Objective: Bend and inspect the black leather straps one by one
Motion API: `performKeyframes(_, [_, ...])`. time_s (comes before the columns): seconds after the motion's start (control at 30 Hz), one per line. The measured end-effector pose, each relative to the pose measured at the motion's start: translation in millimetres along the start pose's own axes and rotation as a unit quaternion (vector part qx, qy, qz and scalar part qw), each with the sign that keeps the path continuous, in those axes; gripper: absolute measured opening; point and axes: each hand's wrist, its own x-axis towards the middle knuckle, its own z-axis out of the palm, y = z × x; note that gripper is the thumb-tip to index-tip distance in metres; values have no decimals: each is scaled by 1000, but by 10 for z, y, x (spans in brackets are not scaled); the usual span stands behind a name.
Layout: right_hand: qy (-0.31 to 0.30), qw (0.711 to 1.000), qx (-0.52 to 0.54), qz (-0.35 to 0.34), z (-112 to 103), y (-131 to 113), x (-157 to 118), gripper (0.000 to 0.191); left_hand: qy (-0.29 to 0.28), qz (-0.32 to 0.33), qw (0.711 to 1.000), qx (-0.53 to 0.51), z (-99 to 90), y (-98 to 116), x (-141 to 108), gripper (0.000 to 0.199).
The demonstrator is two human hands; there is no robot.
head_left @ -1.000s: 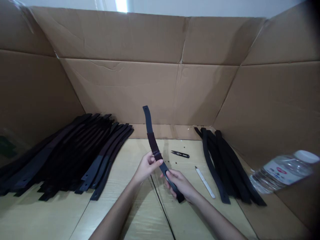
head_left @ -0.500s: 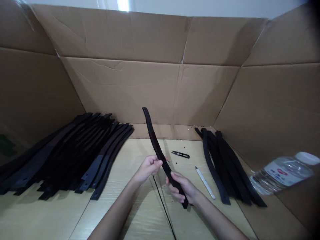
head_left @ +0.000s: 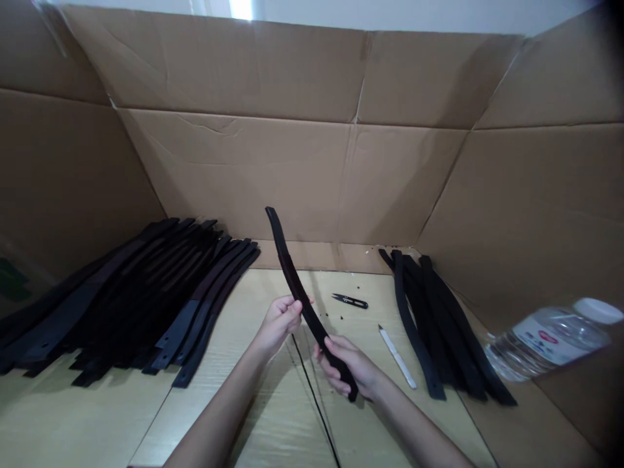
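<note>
strap point(head_left: 314, 322) points to eleven o'clock mid-scene, held in the grip of left hand point(head_left: 279, 325) and right hand point(head_left: 351, 365); it seems unfinished. whether nine-o'clock pile point(head_left: 136, 296) or three-o'clock pile point(head_left: 444, 325) is done, i cannot tell.

A pale, wood-grained tabletop point(head_left: 73, 419) is crossed at the left by a thin seam. A dense heap of overlapping dark strips point(head_left: 146, 299) is spread along its left side; a smaller, loosely fanned group of black strips point(head_left: 429, 331) is laid toward the right. Between these, black snips point(head_left: 350, 301), a white, dark-tipped pencil point(head_left: 397, 357) and small specks point(head_left: 342, 318) are seen.
</note>
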Motion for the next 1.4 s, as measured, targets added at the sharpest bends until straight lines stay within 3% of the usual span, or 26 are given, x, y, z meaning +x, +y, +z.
performKeyframes(0.1, [71, 988, -121, -64, 3, 0, 11, 44, 50, 32, 998, 12, -35, 16, 23, 50])
performKeyframes(0.23, [204, 932, -265, -139, -21, 0, 50, 37, 133, 77, 987, 47, -37, 22, 46, 42])
performKeyframes(0.33, [228, 905, -321, -163, -42, 0, 66, 40, 164, 81, 981, 70, -3, 19, 41, 43])
performKeyframes(0.43, [221, 917, -298, -146, -50, -1, 69, 49, 156, 83, 981, 83, 28, 24, 26, 37])
performKeyframes(0.63, [235, 966, -105, -41, -54, 19, 59, 55, 102, 71, 989, 82, 37, 33, -1, 55])
performKeyframes(0.83, [129, 991, 19, -23, -49, 12, 35, 49, 70, 76, 992, 79, 11, 34, 8, 45])
performKeyframes(0.93, [141, 989, 6, -46, -35, -12, 16, 47, 92, 91, 989, 68, 9, 47, 11, 36])
performKeyframes(1.1, [147, 982, -86, -86, -26, -13, 35, 43, 135, 104, 982, 86, 38, 66, 7, 37])
performKeyframes(1.27, [174, 970, -137, -104, -46, 11, 65, 45, 101, 94, 984, 112, 36, 59, 3, 37])
performKeyframes(1.4, [200, 967, -138, -79, -86, 70, 43, 50, 60, 53, 988, 129, 36, 35, -5, 39])
